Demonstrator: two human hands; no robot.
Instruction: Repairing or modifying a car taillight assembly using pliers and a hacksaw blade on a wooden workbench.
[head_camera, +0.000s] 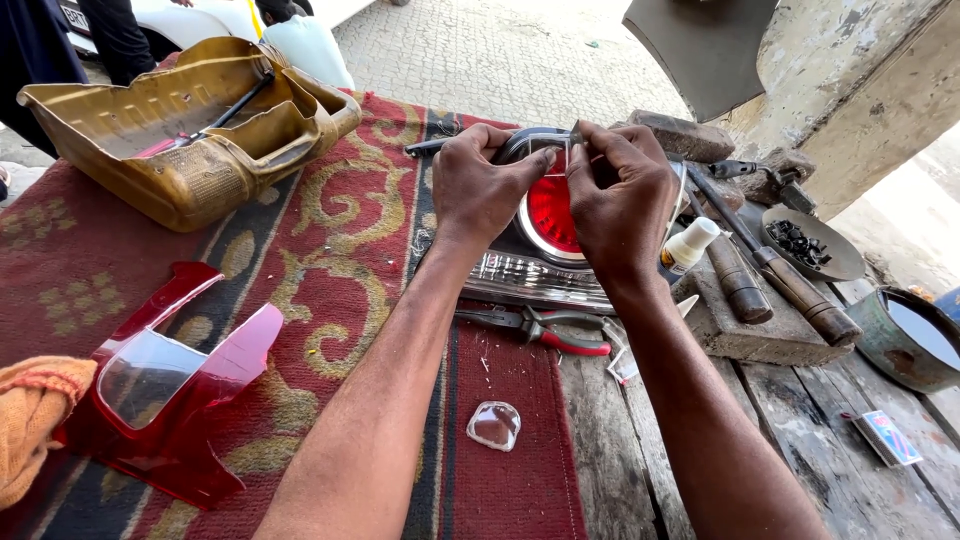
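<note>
- The left hand (485, 185) and the right hand (622, 195) both rest on a vehicle tail light (548, 225) with a round red lens, which lies at the far side of the patterned red rug (330, 250).
- Both hands pinch a small clear piece (553, 150) at the lamp's upper edge, fingertips closed on it.
- Red-handled pliers (560, 330) lie just beside the lamp, on its near side.
- A small clear lens (494, 424) sits alone on the rug, between the forearms.
- A red lamp cover (175, 390) lies at the left, near an orange cloth (30, 415).
- A small white bottle (690, 245) stands beside the right hand, next to wooden-handled tools (790, 285).
</note>
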